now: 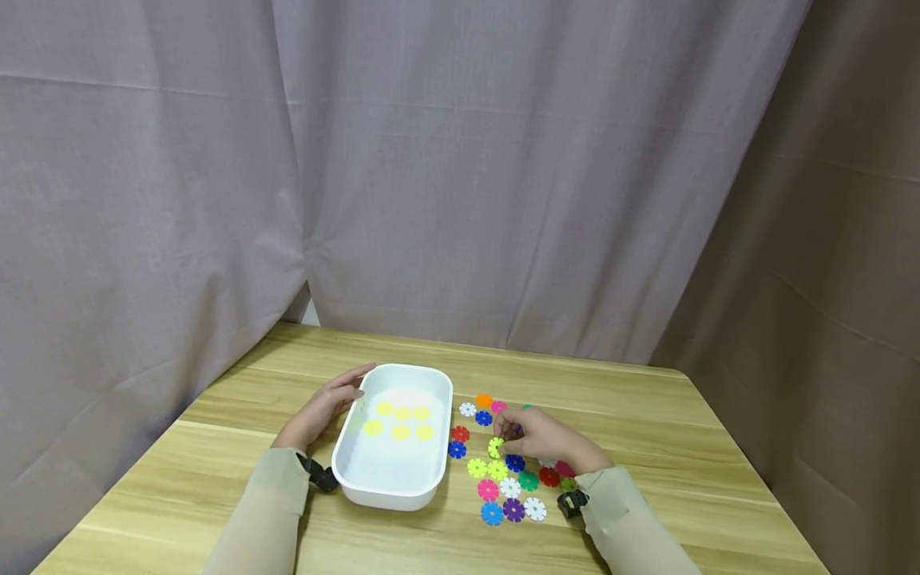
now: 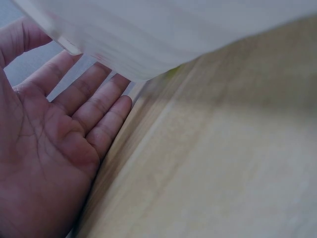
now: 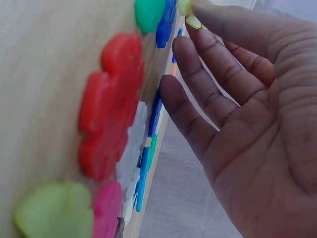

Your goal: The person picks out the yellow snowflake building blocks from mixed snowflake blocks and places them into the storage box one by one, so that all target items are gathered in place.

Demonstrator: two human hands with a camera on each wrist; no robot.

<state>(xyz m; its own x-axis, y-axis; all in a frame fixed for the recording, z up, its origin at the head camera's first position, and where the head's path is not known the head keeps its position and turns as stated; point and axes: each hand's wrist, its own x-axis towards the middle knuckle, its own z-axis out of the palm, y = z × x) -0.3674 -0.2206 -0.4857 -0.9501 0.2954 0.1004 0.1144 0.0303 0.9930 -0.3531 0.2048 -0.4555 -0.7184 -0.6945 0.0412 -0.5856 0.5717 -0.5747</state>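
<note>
In the head view my right hand point(image 1: 542, 438) pinches a yellow-green snowflake disc point(image 1: 495, 447) between thumb and fingertips, over a spread of coloured discs. The right wrist view shows part of this disc point(image 3: 193, 21) at the thumb tip, the other fingers loosely spread. My left hand point(image 1: 323, 411) rests against the left side of a white rectangular tray point(image 1: 391, 501), its thumb at the rim. Seen from the left wrist, its fingers point(image 2: 94, 101) lie fairly straight against the tray's outer wall. Several yellow discs point(image 1: 401, 432) lie flat and apart inside the tray.
Loose discs lie right of the tray, among them yellow-green point(image 1: 477, 468), pink point(image 1: 488, 489), purple point(image 1: 513, 509), light blue point(image 1: 492, 513), orange point(image 1: 484, 400) and red point(image 1: 549, 477). They lie on a wooden table point(image 1: 402, 551), with grey curtains point(image 1: 460, 200) behind it.
</note>
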